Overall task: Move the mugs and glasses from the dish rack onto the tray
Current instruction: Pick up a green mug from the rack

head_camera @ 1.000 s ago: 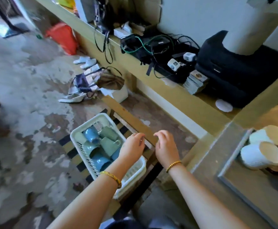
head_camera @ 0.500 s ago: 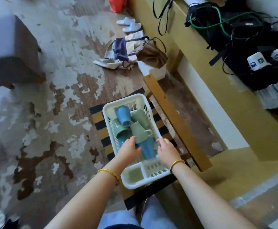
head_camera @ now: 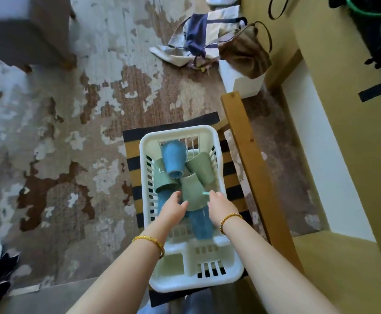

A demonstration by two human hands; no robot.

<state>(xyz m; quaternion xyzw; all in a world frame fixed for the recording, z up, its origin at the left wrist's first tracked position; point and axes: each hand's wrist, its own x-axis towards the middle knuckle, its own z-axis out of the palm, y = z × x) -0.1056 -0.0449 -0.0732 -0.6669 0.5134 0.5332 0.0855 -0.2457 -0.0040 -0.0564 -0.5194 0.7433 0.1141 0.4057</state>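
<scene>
Reaching into the dish rack (head_camera: 219,150), both hands' fingers (head_camera: 177,196) flank a green mug (head_camera: 191,191), grip unclear.

We find no readable text, label, brand or number anywhere in the now view. The mugs (head_camera: 174,159) and the white dish rack (head_camera: 221,274) show plain surfaces, no print. The bags (head_camera: 204,39) on the floor show colour blocks only, too blurred for any lettering.

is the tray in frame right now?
No: only the white dish rack with blue and green mugs shows, on a striped mat, both hands reaching in.
</scene>
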